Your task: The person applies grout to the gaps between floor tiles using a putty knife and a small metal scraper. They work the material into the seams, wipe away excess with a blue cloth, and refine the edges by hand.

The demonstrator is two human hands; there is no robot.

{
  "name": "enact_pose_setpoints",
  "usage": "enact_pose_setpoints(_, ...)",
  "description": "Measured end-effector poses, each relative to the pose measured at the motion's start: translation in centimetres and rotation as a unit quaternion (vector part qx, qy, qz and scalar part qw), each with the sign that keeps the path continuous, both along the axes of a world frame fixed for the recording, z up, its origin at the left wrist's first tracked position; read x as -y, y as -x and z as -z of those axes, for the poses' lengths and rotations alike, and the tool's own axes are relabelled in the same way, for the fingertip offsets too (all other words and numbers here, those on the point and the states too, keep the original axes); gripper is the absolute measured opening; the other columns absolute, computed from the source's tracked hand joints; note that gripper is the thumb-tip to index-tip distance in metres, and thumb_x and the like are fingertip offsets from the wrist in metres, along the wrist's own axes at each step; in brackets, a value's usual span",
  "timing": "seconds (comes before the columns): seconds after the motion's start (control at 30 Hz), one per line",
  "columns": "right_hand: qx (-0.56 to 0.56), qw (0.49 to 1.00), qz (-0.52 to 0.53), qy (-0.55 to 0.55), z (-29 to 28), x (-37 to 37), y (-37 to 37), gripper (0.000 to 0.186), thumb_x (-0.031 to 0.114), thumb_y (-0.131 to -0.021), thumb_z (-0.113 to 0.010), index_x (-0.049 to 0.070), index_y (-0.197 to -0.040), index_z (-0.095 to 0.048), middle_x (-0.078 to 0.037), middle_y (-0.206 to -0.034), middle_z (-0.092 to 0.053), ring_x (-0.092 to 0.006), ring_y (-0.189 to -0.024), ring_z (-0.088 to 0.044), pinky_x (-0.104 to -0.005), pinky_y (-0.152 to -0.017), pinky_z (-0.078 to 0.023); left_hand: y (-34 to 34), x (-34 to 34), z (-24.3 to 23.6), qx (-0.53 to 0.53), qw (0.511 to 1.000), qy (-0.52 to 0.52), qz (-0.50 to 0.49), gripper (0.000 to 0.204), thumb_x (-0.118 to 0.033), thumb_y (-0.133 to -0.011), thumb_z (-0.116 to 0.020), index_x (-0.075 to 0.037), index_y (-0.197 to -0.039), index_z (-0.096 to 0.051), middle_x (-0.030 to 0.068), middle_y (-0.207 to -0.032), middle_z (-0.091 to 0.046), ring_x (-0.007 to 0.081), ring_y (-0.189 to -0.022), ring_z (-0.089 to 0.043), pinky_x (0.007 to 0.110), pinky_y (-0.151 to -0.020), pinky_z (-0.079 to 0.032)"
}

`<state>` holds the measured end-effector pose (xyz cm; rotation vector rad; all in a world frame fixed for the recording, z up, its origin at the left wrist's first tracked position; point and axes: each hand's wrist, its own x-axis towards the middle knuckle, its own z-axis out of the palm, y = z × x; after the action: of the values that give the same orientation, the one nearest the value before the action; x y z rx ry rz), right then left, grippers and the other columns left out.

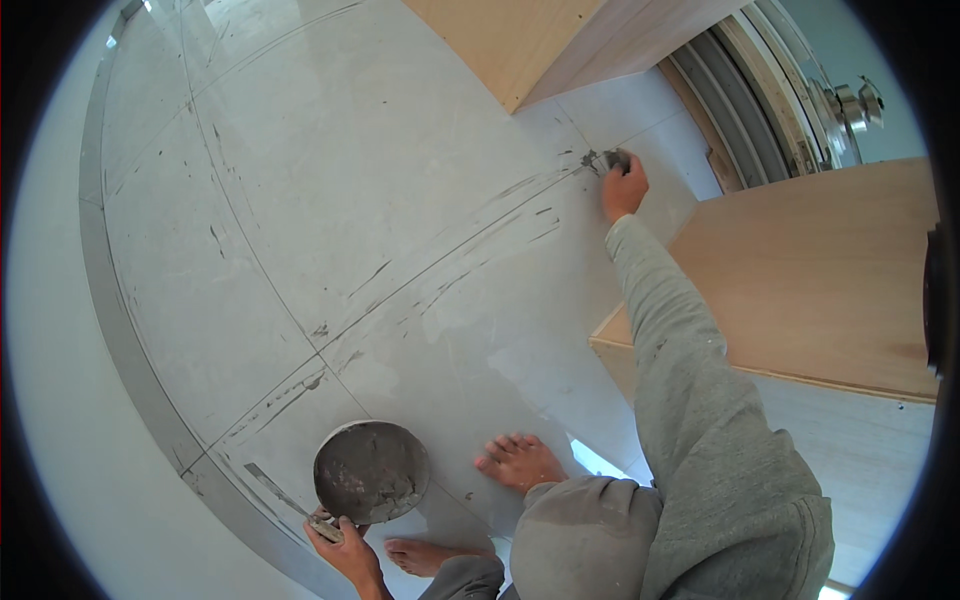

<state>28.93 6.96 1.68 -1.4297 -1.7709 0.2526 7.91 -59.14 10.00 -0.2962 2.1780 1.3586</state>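
Observation:
My right hand (625, 188) is closed on a dark, paste-smeared object (616, 160) at a tile joint, beside a small lump of grey paste (588, 161); I cannot make out the object exactly. My left hand (345, 548) grips the handle of a trowel (322, 525), its narrow blade angled up to the left, at the rim of a round container (372, 470) coated with dark grey paste inside. Pale floor tiles (260, 290) carry grey streaks along their thin joints.
My bare feet (515, 462) are beside the container. Plywood boxes (810, 270) stand at right and top (500, 40). A track frame (735, 100) with a metal fitting (860, 105) sits in the upper right corner. A white wall (50, 320) and grey border (120, 320) curve along the left.

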Motion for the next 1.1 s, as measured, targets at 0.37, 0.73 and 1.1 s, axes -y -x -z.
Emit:
enact_pose_setpoints(0.37,0.134,0.981,-0.111,0.084,-0.8,2.0,1.4,0.033,0.003,-0.084,-0.064,0.008,-0.115,-0.07,-0.022,-0.108,-0.072,-0.0395,-0.104,-0.068,-0.0452,-0.093,-0.054,-0.8,3.1,0.0,-0.021,0.999,0.011,-0.022,0.039,0.004,-0.089,-0.05,0.005,-0.128,-0.044,0.0197,-0.122,-0.053,0.0277,-0.106,-0.064,0.04,-0.079,-0.066)
enact_pose_setpoints(0.73,0.303,0.945,-0.125,0.015,-1.0,0.2,-2.1,0.037,-0.003,-0.081,-0.063,0.007,-0.115,-0.071,-0.018,-0.102,-0.074,-0.0362,-0.103,-0.069,-0.0436,-0.094,-0.054,-1.6,4.5,0.0,-0.01,1.0,0.016,-0.021,0.04,0.005,-0.089,-0.05,0.004,-0.129,-0.043,0.019,-0.123,-0.053,0.0274,-0.106,-0.064,0.04,-0.078,-0.066)
enact_pose_setpoints(1.1,0.233,0.969,-0.042,0.066,-1.4,-4.7,0.3,0.042,-0.002,-0.084,-0.063,0.013,-0.122,-0.068,-0.02,-0.11,-0.073,-0.0388,-0.105,-0.069,-0.0458,-0.092,-0.055,-2.0,4.6,0.4,0.002,1.0,0.007,-0.014,0.043,0.006,-0.089,-0.051,0.006,-0.131,-0.042,0.0194,-0.123,-0.053,0.0267,-0.106,-0.062,0.038,-0.082,-0.065)
